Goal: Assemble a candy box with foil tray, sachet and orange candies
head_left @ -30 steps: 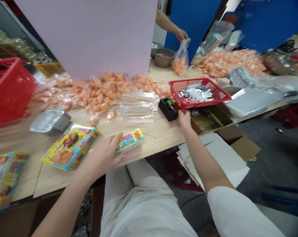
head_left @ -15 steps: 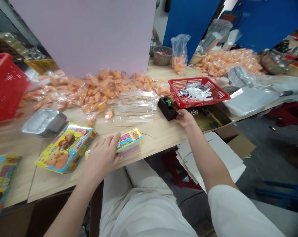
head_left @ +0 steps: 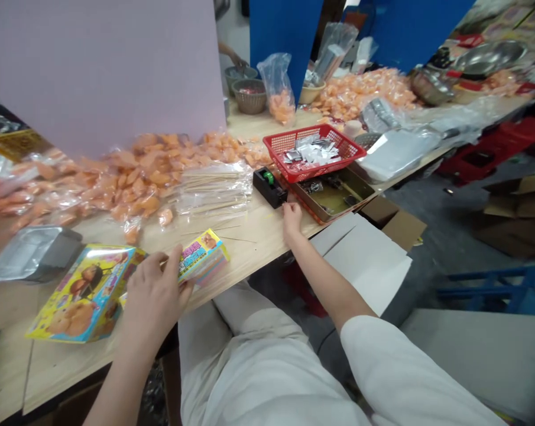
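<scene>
My left hand [head_left: 156,287] is closed around a small yellow, pink and blue printed box [head_left: 205,257] lying near the table's front edge. The hand covers its left end. A black tape dispenser [head_left: 269,186] with a green core stands further right. At its front end my right hand [head_left: 292,220] has its fingertips pinched together; whatever lies between them is too small to make out. Left of my left hand is a larger yellow and blue printed box [head_left: 87,293]. Bagged thin wooden sticks [head_left: 214,189] lie behind the small box, with a few loose sticks in front.
Orange wrapped pieces [head_left: 138,171] are heaped along the back. A red basket [head_left: 314,152] of silver packets rests over a metal tray [head_left: 338,195]. Clear plastic trays [head_left: 34,251] sit at the left. White card sheets [head_left: 360,260] lie below the table edge. Another person's hand shows behind.
The view has turned right, so the table items sit further left. My right hand stays at the dispenser's front end, now a little lower. My left hand still holds the small box.
</scene>
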The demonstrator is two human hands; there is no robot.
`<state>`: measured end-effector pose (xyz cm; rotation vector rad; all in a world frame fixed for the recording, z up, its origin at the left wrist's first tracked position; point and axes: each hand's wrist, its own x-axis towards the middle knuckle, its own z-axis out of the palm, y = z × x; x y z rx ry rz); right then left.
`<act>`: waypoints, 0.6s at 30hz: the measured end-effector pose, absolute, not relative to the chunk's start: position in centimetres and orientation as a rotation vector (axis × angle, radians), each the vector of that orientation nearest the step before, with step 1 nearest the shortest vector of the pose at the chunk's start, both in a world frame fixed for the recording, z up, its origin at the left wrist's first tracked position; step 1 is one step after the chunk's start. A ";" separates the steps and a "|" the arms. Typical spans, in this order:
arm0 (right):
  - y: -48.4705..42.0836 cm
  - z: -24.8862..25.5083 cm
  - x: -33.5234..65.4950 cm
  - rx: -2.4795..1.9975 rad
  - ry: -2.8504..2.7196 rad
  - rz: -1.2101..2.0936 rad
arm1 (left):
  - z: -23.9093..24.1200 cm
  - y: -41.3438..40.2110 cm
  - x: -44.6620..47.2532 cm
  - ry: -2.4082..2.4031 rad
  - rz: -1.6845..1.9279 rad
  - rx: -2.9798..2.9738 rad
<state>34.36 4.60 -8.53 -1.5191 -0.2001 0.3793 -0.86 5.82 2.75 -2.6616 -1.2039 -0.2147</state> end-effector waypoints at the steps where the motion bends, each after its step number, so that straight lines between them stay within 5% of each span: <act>1: 3.7 -8.6 32.8 -1.509 -0.219 0.381 | 2.8 5.6 -0.9 -1.201 -0.253 -2.636; 10: -5.4 -8.6 18.0 -1.294 -0.515 0.971 | 3.2 6.4 -6.0 -0.819 -0.638 -3.032; 18: -3.1 -2.1 13.0 -1.005 -0.778 1.072 | -0.7 5.0 -6.9 -0.909 -1.068 -2.678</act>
